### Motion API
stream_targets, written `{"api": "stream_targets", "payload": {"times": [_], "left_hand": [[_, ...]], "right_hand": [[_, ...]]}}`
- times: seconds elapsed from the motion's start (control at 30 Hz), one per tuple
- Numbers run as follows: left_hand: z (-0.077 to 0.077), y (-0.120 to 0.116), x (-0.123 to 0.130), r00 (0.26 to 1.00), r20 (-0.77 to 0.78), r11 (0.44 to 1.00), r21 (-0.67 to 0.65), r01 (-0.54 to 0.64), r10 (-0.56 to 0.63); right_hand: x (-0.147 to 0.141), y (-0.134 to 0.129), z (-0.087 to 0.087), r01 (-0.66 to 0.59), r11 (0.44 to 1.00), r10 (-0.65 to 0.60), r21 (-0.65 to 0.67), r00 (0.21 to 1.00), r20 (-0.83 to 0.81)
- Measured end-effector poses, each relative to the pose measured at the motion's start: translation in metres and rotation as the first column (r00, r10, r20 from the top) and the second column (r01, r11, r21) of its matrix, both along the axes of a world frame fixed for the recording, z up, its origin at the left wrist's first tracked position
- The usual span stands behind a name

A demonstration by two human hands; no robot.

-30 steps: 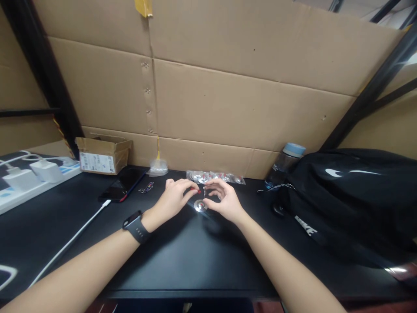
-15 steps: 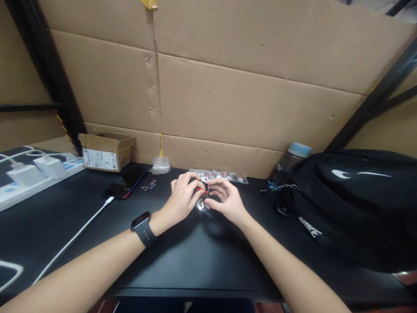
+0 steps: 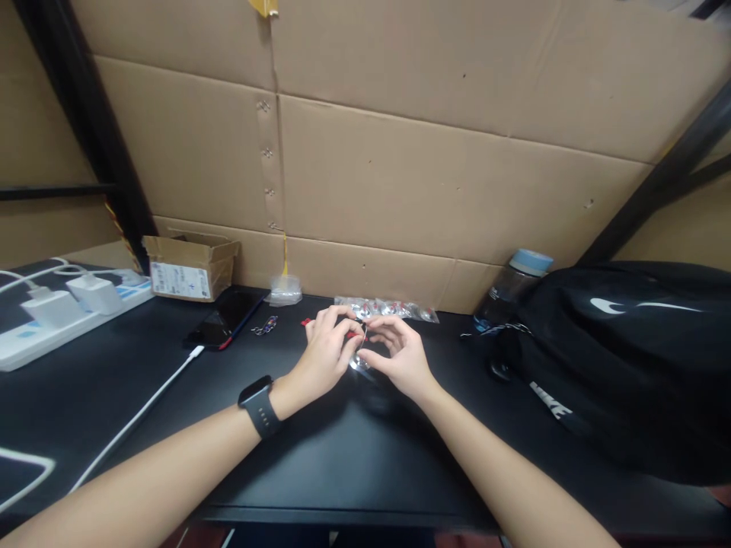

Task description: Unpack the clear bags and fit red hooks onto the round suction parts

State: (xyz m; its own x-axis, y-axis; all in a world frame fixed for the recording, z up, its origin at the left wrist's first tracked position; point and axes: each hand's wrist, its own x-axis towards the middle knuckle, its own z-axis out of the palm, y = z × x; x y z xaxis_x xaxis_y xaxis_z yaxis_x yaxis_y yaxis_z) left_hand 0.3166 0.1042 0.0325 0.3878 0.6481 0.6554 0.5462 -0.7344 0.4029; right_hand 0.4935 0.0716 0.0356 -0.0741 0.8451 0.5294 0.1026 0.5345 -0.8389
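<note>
My left hand [image 3: 328,346], wearing a dark smartwatch [image 3: 260,405] at the wrist, has its thumb and fingers closed on a small red piece [image 3: 352,335]. More red shows beyond its knuckles; whether it is the same piece I cannot tell. My right hand [image 3: 401,354] faces it, thumb and fingertips curled round the edge of a small thin round disc [image 3: 365,332], seen nearly edge-on. Below the fingertips, at the black table, is a shiny silvery round piece [image 3: 359,362]. Fingers partly hide all of these small parts.
Behind the hands lies a clear plastic strip of small silvery and red parts [image 3: 394,308]. Leftward are a small charm [image 3: 264,326], a phone [image 3: 225,320], clear bags [image 3: 284,290], a cardboard box [image 3: 191,266] and a power strip [image 3: 74,316]. A bottle [image 3: 508,289] and black backpack [image 3: 622,365] stand right.
The view has shifted slightly. The disc between my fingers has turned more edge-on, and more red shows beyond my left knuckles. Both hands keep nearly the same place.
</note>
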Motion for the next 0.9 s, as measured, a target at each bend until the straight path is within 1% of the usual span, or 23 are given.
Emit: {"api": "stream_targets", "payload": {"times": [0.1,0.2,0.27,0.43,0.5,0.63,0.77,0.9], "left_hand": [[0.0016,0.0001,-0.001,1.0,0.001,1.0,0.011,-0.016,0.016],[0.0048,0.0013,-0.0033,0.999,0.01,0.998,0.052,-0.047,0.047],[0.0066,0.0021,-0.0047,0.998,0.025,0.996,0.063,-0.058,0.056],[0.0076,0.0033,-0.0053,0.998,0.026,0.997,0.043,-0.065,0.064],[0.0074,0.0034,-0.0049,0.998,0.019,0.997,0.038,-0.06,0.06],[0.007,0.0033,-0.0048,0.999,0.013,0.998,0.049,-0.042,0.041],[0.006,0.0046,-0.0055,1.0,0.006,0.998,0.053,-0.026,0.026],[0.007,0.0066,-0.0077,0.998,0.061,1.0,-0.005,0.007,-0.007]], "right_hand": [[0.0023,0.0022,-0.001,-0.031,0.999,0.03,-0.024,0.999,-0.018],[0.0046,0.0047,-0.0004,-0.046,0.998,0.047,-0.044,0.999,0.015],[0.0055,0.0057,0.0004,-0.026,0.999,0.029,-0.035,0.998,0.06],[0.0066,0.0064,0.0004,0.088,0.996,-0.085,-0.008,0.977,0.197],[0.0069,0.0067,-0.0003,0.084,0.996,-0.073,-0.038,0.972,0.222],[0.0066,0.0064,0.0001,0.035,0.994,-0.017,-0.104,0.985,0.173],[0.007,0.0053,0.0028,0.044,0.993,-0.021,-0.108,0.978,0.208],[0.009,0.005,0.0044,0.065,0.993,-0.036,-0.1,0.963,0.268]]}}
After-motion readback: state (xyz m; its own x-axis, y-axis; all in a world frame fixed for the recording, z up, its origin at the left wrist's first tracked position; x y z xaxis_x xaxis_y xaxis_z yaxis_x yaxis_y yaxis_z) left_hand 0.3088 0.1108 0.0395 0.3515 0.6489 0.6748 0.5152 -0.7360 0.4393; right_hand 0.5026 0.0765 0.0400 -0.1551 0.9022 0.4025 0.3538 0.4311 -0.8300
